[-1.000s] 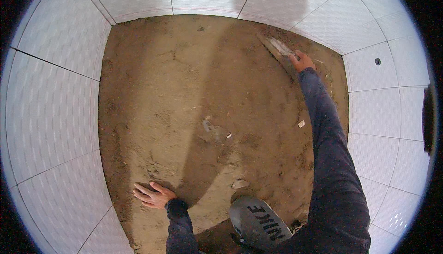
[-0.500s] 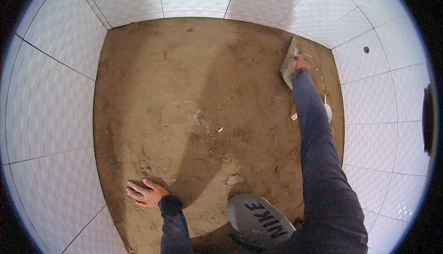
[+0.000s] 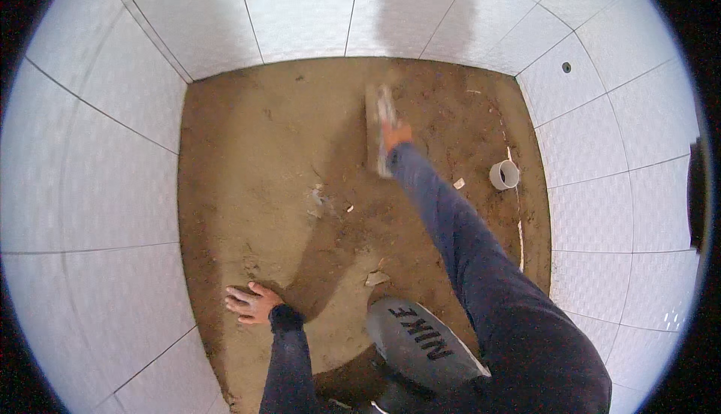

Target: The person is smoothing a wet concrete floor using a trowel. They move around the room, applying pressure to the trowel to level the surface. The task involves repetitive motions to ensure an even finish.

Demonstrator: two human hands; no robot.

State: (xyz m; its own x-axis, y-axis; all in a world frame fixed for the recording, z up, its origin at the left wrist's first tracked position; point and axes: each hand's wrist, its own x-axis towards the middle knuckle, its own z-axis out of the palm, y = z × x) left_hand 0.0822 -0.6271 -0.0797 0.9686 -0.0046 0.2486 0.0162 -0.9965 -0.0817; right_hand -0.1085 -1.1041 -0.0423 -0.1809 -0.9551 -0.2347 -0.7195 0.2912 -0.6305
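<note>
My right hand [image 3: 398,135] is closed round the handle of a flat plastering trowel [image 3: 378,117], a long rectangular blade that is smeared by motion. The trowel lies over the brown sandy floor [image 3: 263,151], short of the far wall. At the lower left, my left hand [image 3: 252,303] presses flat on the sand with its fingers spread and nothing in it. A shadow stretches across the sand between the two hands.
White textured tile walls [image 3: 90,188] enclose the floor on the left, far side and right. A white pipe end [image 3: 504,175] sticks up near the right wall. Small chips [image 3: 459,183] and a stone flake [image 3: 376,278] lie on the sand. My grey shoe [image 3: 420,342] is at the bottom.
My right hand has swept the trowel leftward, from the far right corner toward the middle of the floor. The pipe end now shows fully. My left hand stays planted; the view has shifted slightly.
</note>
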